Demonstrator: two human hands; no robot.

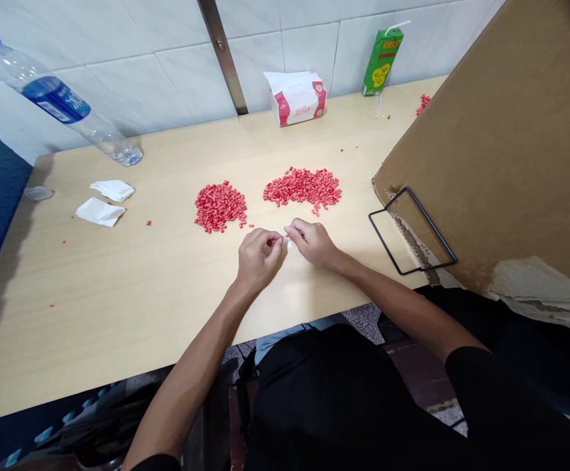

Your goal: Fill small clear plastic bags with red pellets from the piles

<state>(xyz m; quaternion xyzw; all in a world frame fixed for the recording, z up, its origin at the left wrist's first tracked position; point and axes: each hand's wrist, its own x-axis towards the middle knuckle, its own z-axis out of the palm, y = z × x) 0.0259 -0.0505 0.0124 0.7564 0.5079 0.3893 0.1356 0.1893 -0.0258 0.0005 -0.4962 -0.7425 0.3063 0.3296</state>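
My left hand (258,255) is closed in a pinch just in front of the red piles; what its fingertips hold is too small to make out. Almost touching it, my right hand (313,242) pinches a small red piece (287,235) between thumb and finger. A tiny whitish bit shows below the fingertips, its kind unclear. Beyond my left hand lies a rounded pile of small red cylindrical pieces (220,206). A wider pile of the same red pieces (303,186) spreads beyond my right hand.
A large cardboard box (491,144) and a black wire frame (412,230) stand at the right. Along the tiled wall are a tissue pack (298,99), a green drink carton (383,62) and a tilted plastic bottle (59,98). Folded tissues (101,212) lie left on the table (132,301).
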